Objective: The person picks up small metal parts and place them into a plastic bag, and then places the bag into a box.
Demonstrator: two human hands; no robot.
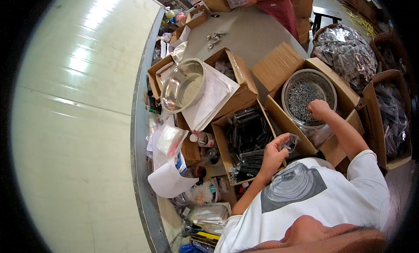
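Observation:
My left hand [274, 154] is closed on the edge of a small clear plastic bag [291, 142], which sticks out past the fingers. It hovers by the right edge of an open carton of long black parts [248, 130]. Reaching forward on the right, my right hand [320, 109] dips its bent fingers into a heap of small silver screws [302, 95]. The screws lie in a round metal bowl [333, 92], set in an open cardboard box [279, 111]. My fingertips touch the heap; how many screws they pinch is hidden.
An empty-looking steel bowl [172, 100] tilts on white sheets [216, 93] at the left. Beside it stand a plastic bottle [201, 139] and paper. Bagged parts [345, 52] pile up at far right. Across the grey table [257, 32], another person [279, 8] holds a clear container.

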